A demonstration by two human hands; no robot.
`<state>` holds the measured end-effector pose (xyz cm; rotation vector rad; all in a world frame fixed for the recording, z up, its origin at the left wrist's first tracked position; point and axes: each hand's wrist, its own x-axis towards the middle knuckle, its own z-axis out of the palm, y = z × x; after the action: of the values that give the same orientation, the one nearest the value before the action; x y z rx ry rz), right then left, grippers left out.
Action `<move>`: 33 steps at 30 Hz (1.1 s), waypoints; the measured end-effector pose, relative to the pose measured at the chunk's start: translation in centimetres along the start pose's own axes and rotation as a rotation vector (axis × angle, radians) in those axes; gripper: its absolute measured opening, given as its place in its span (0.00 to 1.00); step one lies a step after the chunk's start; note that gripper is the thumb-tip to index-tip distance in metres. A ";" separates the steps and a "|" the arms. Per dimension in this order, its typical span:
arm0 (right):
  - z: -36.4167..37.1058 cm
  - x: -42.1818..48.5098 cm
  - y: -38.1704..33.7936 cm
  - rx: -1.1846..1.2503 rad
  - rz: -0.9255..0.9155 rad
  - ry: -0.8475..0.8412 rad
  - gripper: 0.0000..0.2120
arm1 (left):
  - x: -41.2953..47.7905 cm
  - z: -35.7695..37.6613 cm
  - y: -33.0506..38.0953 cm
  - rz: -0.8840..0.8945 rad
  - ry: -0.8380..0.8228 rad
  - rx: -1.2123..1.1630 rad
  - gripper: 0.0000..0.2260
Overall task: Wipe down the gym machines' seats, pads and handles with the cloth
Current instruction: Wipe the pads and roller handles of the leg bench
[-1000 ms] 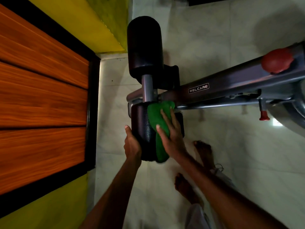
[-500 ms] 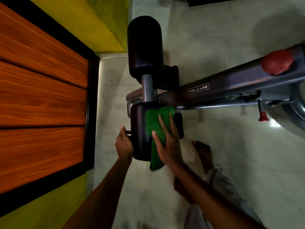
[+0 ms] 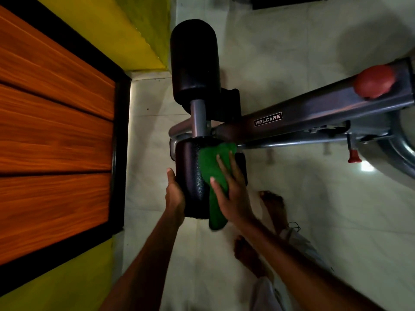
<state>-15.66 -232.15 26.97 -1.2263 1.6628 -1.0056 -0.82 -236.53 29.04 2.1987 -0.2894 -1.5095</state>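
A wood-panelled door [image 3: 56, 131] fills the left of the frame, and pale tiled floor [image 3: 292, 209] fills the right. A grey steel frame [image 3: 314, 113] crosses from the right edge toward the centre. It carries a red knob [image 3: 374, 81] at the upper right and a smaller red pin [image 3: 354, 158] below it.

Two black roller pads sit on one steel post [image 3: 198, 117]. The far pad [image 3: 194, 61] is at top centre and the near pad [image 3: 190, 176] at mid-frame. The near pad's long axis runs up and down the picture, toward the person.

The green cloth [image 3: 211, 167] lies on the near pad's right side along that axis, with its tail hanging past the pad's lower end. The right hand [image 3: 233, 194] presses it flat, with fingers [image 3: 223, 169] straight and spread, pointing up the frame.

The left hand [image 3: 174, 194] rests against the pad's left flank with the thumb up. Its other fingers are hidden behind the pad, so I cannot tell whether they curl round it.

Bare pad shows just left of the cloth, between the two hands. The next stroke probably goes leftward round the roller, or down its length. The right hand has the cloth, and the left likely only steadies the pad.

The post and frame crowd the pad's upper end, and a black bracket [image 3: 242, 167] sits close on its right. Two bare feet [image 3: 272, 205] stand on the floor below the hands.
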 end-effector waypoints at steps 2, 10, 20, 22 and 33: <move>0.1 4.1 -0.8 -0.011 0.044 0.028 0.30 | -1.3 0.3 1.2 -0.021 -0.087 -0.018 0.32; 1.0 -5.7 -0.4 -0.101 -0.104 0.006 0.27 | -0.2 -0.9 1.5 0.114 0.170 0.314 0.28; -0.2 6.8 -0.1 0.185 0.206 0.035 0.27 | -1.4 -1.1 1.9 -0.038 -0.181 0.171 0.47; 0.0 4.4 0.2 0.201 0.168 0.067 0.28 | -1.3 -1.1 2.3 -0.069 -0.245 0.186 0.47; 0.1 2.7 0.1 0.110 0.136 -0.020 0.28 | -2.7 0.0 2.1 0.343 0.378 0.632 0.33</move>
<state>-16.13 -234.76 26.40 -1.0339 1.6297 -0.9843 -1.68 -237.28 32.23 2.6600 -1.0695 -0.8591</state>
